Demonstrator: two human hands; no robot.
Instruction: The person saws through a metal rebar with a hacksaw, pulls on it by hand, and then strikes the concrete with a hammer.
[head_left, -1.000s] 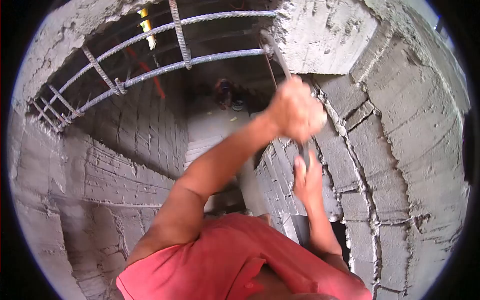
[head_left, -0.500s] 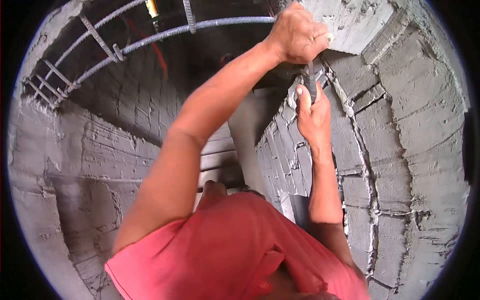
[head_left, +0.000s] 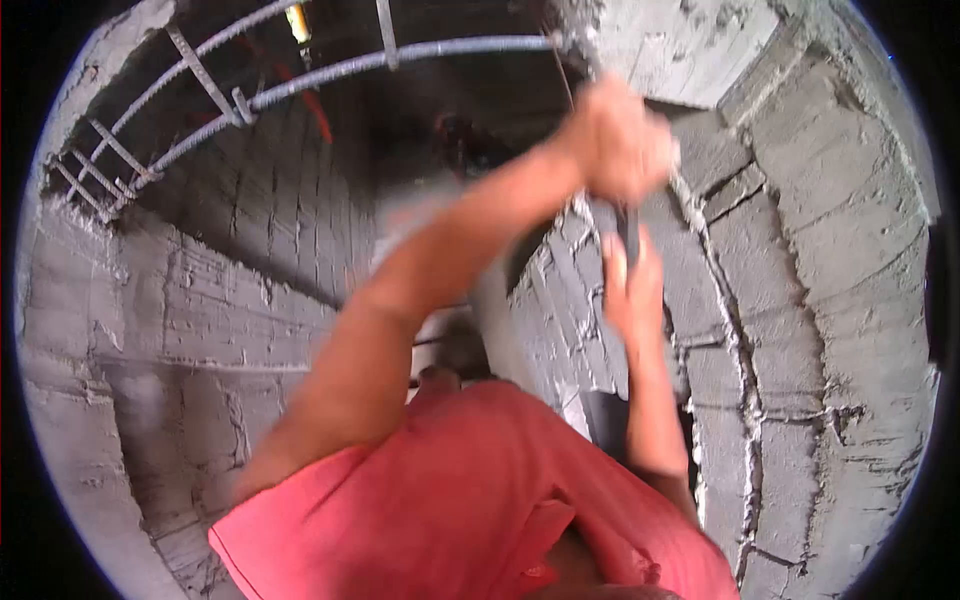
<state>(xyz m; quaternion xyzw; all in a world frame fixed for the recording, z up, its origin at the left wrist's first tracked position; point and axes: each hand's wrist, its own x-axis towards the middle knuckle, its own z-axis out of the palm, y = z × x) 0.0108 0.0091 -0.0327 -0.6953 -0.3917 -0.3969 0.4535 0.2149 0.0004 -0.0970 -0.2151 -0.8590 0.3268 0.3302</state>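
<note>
My left hand [head_left: 625, 150], blurred by motion, is closed in a fist at the upper end of a dark rod-like tool [head_left: 628, 232]. Just below it, my right hand [head_left: 633, 285] wraps the lower part of that tool, its thumb lying along the side. Both hands are in front of the rough grey wall [head_left: 700, 260] on the right, beneath a pale concrete block [head_left: 690, 50]. Whether the tool touches the wall is hidden by the hands.
Curved steel rebar [head_left: 400, 52] with crossbars spans the upper left over a dark opening. Beyond it hang a yellow object [head_left: 298, 22] and an orange-red strip [head_left: 318, 115]. Another cracked grey wall [head_left: 230, 310] stands on the left. A dark, unclear shape [head_left: 460, 140] shows deeper down.
Both hands have moved down in the view with the tool, my left hand also a little to the right. The dark shape deeper down shows more clearly.
</note>
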